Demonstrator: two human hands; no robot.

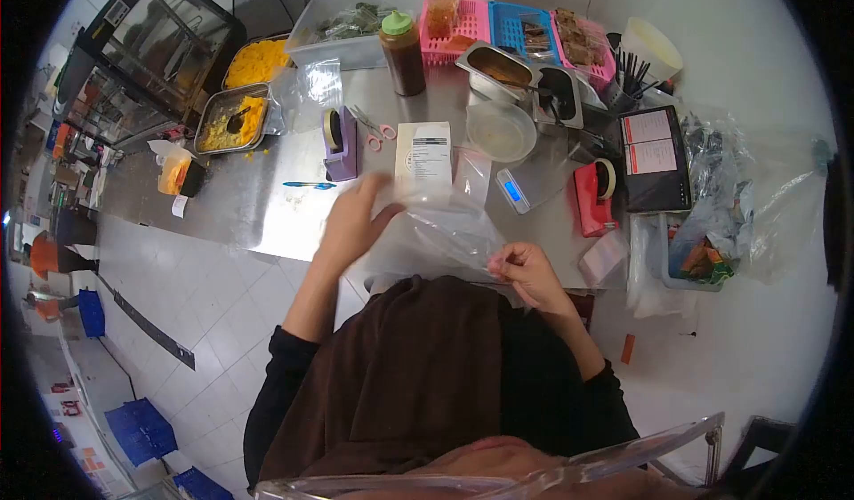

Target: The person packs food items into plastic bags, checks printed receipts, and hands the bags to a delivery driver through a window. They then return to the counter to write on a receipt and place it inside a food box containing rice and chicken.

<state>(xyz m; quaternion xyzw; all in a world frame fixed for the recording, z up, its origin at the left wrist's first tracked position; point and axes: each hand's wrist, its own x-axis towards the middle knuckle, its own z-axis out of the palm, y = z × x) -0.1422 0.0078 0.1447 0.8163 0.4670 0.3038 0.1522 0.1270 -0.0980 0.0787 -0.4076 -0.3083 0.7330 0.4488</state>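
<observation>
A clear plastic bag [445, 233] spreads in front of my body at the near edge of the steel counter. My right hand [529, 273] is closed in a pinch on the bag's right edge. At the bag's upper left is my left hand [356, 220], its thumb apart from the fingers; motion blurs the fingertips, and I see nothing held in them. Just beyond the bag lies a cream box or pad with a printed paper slip [429, 157] on it. A small scale [518, 190] with a lit blue display sits to the right of the slip.
A purple tape dispenser [340, 149], pink-handled scissors [374, 131] and a blue pen [309, 185] lie left. Right are a red tape dispenser [596, 199] and a black folder [656, 157]. Behind stand a sauce bottle [403, 55], a round plastic tub [501, 131] and metal pans [233, 117].
</observation>
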